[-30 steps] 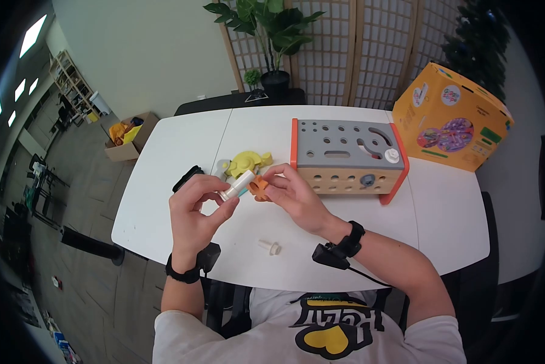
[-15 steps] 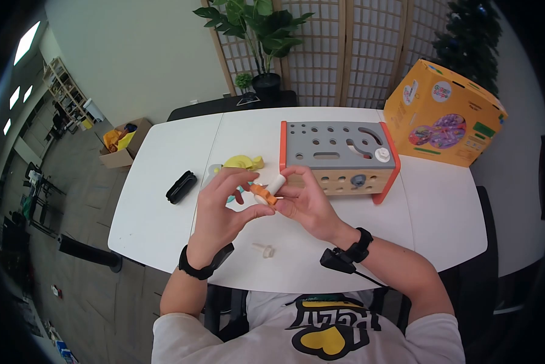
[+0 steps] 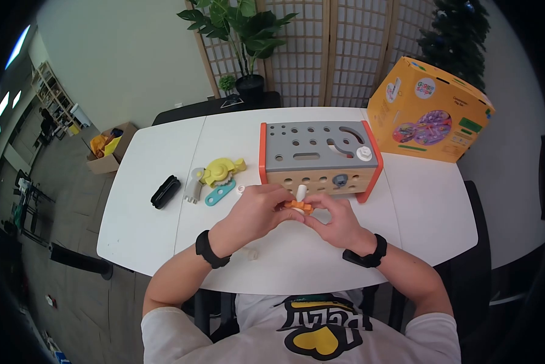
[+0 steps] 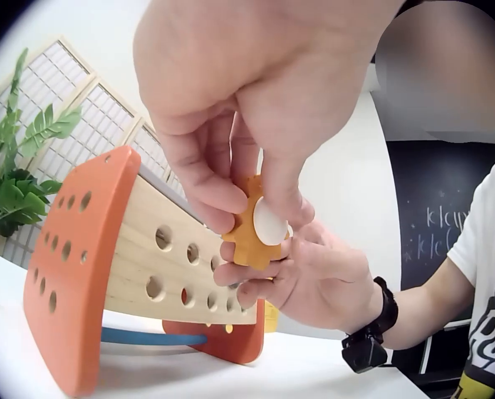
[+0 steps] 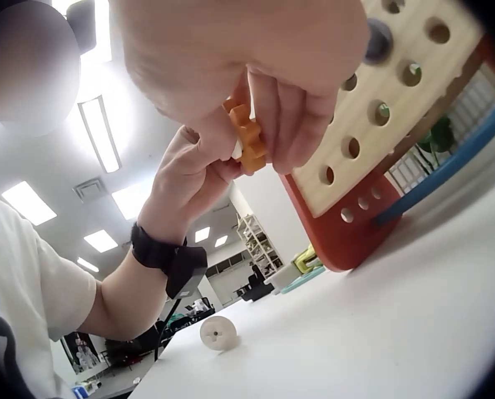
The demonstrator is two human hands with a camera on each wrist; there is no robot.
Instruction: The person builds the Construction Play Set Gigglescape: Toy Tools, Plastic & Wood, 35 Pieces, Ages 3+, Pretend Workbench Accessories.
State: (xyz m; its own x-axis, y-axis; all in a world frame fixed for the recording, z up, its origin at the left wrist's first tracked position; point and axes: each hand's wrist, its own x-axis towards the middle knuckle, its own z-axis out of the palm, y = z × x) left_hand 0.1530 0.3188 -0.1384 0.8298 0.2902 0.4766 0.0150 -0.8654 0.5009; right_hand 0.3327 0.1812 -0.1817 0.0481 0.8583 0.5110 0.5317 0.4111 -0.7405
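An orange toy gear (image 3: 306, 208) is held between both hands just in front of the toy workbench (image 3: 321, 173). A white plastic bolt passes through it; its shaft (image 3: 301, 192) points up, and its round head (image 4: 270, 221) lies against the gear's other side. My left hand (image 3: 254, 213) pinches the gear and bolt head between thumb and fingers. From the other side my right hand (image 3: 338, 223) grips the gear, with the thumb below and fingers at its edge. On the table near the left wrist lies a second off-white bolt (image 3: 252, 255), partly hidden in the head view.
Left of the workbench lie a yellow toy piece with a toothed grey edge (image 3: 221, 171), a grey wrench-like piece (image 3: 193, 185), a teal strip with holes (image 3: 220, 192) and a small white ring (image 3: 241, 189). Farther left is a black case (image 3: 165, 192). A yellow box (image 3: 430, 115) stands back right.
The white bolt, earlier apart from the gear in the left hand, now goes through it. Both hands have come together, moving rightward and nearer the workbench, and the bolt's shaft has turned upright.
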